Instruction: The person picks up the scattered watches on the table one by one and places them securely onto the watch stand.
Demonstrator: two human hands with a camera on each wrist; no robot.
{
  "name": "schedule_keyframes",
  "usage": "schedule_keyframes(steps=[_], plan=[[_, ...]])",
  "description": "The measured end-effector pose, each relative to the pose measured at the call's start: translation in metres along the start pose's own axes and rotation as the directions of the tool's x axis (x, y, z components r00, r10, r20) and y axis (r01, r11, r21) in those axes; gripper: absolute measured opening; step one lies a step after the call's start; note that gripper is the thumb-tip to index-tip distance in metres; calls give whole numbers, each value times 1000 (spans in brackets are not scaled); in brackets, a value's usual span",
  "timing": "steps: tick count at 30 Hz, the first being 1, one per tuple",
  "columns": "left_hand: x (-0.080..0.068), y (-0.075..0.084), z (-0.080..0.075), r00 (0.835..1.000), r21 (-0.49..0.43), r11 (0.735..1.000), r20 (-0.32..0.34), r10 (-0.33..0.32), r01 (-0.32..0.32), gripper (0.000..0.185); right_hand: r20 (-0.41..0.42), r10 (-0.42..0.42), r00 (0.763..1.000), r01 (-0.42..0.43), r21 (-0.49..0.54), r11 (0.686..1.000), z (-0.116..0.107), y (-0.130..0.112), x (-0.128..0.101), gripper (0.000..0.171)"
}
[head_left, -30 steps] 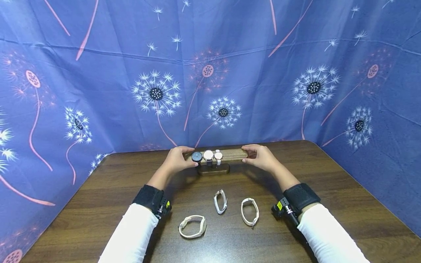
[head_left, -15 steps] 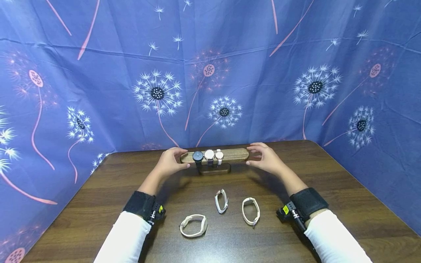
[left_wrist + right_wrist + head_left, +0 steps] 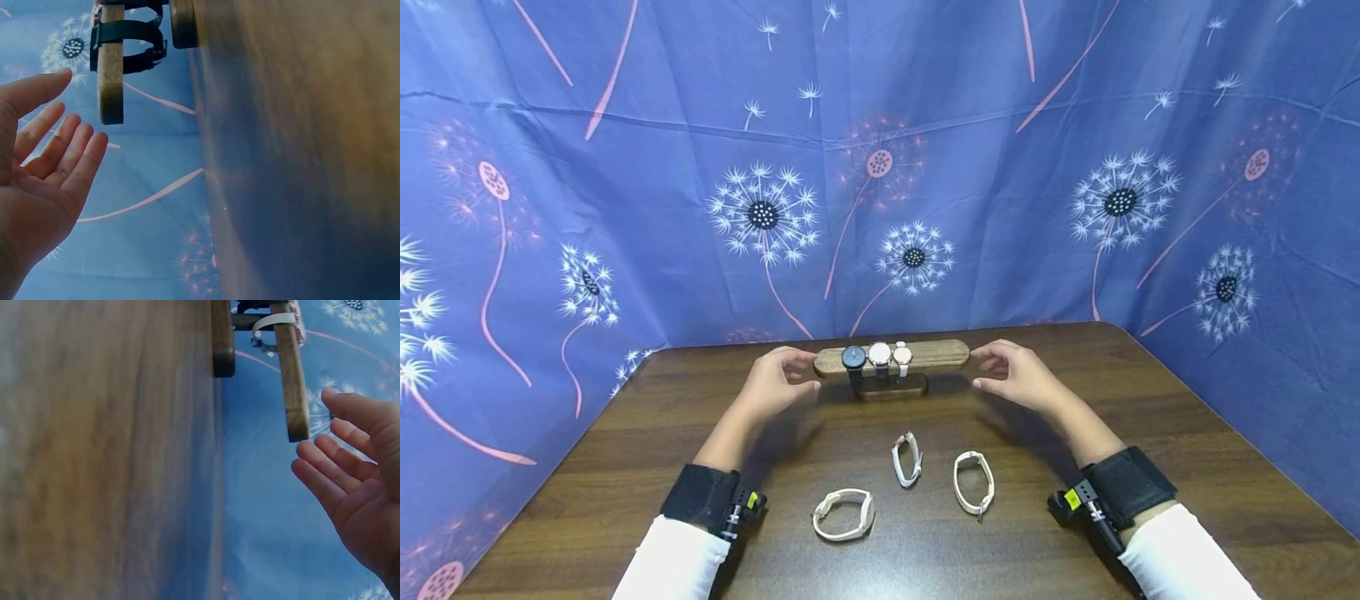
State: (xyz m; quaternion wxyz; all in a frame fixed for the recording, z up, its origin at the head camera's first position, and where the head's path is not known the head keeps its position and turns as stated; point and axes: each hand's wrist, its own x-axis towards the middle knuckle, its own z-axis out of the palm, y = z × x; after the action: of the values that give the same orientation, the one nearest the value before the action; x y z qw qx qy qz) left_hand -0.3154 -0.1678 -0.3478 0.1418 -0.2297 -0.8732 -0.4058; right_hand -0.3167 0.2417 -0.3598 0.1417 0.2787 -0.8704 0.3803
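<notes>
Since the earlier frame, the left hand (image 3: 772, 383) has drawn leftward and the right hand (image 3: 1021, 379) rightward, letting go of the wooden stand (image 3: 938, 354). Each grip is spread, just beside one end. The stand sits just below mid-frame on the table (image 3: 662, 433), bearing three wristwatches (image 3: 879, 354); three white watches (image 3: 868, 512) lie lower, around the bottom centre.

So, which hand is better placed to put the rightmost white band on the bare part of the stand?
The right hand, probably: it holds nothing, is nearer that white band and is beside the stand's bare end. The left hand is beside the end with the watches.
</notes>
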Motion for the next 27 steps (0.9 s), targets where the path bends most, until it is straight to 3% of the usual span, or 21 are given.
schedule_keyframes(steps=[3,7,14,22,27], plan=[[-5,3,-1,1000,4,1000,0,17,-17,40,46,-8,999,7,25,1000,-2,-7,-4,37],[-12,9,-4,999,23,999,-17,43,-43,38,174,-26,984,15,65,998,-4,-21,-8,29],[-23,23,-6,995,74,992,-28,100,-98,34,352,-98,931,74,81,994,-1,-38,-13,19],[-27,33,-4,989,57,988,-6,146,-145,31,524,-135,841,83,122,989,5,-53,-22,25],[-29,37,-1,987,42,986,10,162,-162,29,549,-126,826,115,55,992,10,-60,-27,25]])
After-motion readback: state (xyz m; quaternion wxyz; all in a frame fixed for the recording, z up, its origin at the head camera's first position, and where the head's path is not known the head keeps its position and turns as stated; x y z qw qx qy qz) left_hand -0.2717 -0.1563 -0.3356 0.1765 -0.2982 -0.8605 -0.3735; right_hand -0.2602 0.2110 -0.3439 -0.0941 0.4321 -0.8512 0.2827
